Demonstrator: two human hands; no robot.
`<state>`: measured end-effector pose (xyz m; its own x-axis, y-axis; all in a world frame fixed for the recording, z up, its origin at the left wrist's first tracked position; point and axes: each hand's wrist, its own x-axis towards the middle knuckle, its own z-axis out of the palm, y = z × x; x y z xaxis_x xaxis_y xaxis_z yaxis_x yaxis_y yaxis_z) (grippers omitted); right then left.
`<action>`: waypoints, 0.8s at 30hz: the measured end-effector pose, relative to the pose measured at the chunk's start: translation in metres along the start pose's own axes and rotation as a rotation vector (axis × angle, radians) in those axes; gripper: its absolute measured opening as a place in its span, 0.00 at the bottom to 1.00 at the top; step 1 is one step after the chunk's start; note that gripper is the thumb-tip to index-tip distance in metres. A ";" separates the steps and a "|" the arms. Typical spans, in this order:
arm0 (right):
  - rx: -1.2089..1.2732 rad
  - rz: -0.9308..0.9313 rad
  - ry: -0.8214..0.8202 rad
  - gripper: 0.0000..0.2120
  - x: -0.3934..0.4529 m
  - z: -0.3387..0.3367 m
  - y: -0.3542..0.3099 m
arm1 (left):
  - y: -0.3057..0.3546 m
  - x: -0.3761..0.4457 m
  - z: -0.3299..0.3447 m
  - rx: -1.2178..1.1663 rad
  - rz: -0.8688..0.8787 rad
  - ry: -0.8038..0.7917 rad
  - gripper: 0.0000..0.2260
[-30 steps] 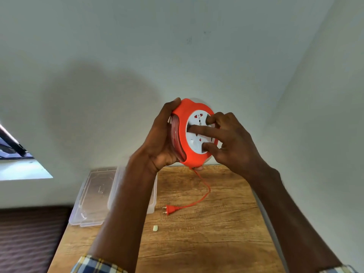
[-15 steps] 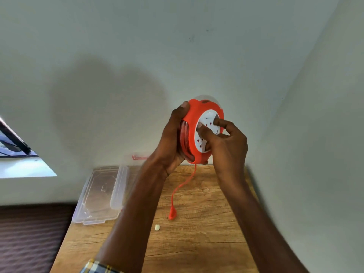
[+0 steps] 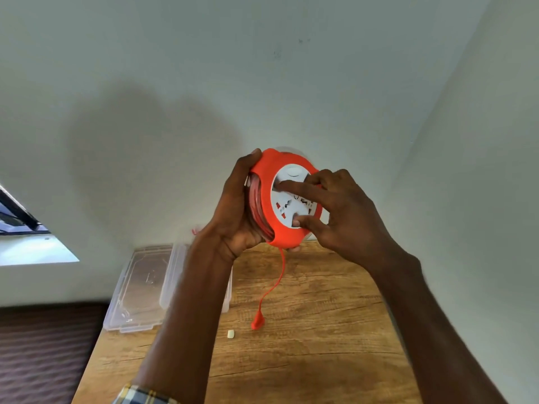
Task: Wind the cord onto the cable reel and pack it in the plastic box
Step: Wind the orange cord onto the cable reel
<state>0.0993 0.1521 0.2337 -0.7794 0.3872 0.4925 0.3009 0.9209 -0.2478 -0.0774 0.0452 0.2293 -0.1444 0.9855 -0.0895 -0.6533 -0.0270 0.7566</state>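
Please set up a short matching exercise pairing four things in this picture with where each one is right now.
Things
1. round orange cable reel with white socket face
2. orange plug on the cord's end
3. clear plastic box
4. small white piece

Places
A. at the wooden table's far left edge, partly behind the left forearm
B. held up between the left hand and the right hand
C. lying on the table just left of the plug
D. dangling below the reel, low over the table

Pairs: 1-B, 2-D, 3-A, 4-C
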 end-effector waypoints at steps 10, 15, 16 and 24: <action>0.184 0.215 0.292 0.34 0.001 0.016 -0.014 | 0.008 0.006 0.018 0.053 0.100 0.063 0.25; 0.322 0.218 0.121 0.30 -0.001 0.015 -0.007 | 0.003 0.004 0.006 -0.052 -0.019 -0.052 0.31; 0.335 0.201 0.096 0.30 -0.002 0.013 -0.006 | 0.002 0.003 0.004 -0.076 -0.049 -0.088 0.32; 0.455 0.067 -0.039 0.26 -0.007 0.007 0.002 | -0.003 0.002 0.003 -0.093 -0.142 -0.119 0.35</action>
<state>0.1016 0.1510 0.2238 -0.7894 0.4349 0.4333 0.0860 0.7772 -0.6234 -0.0732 0.0477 0.2286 0.0395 0.9932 -0.1098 -0.7274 0.1040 0.6783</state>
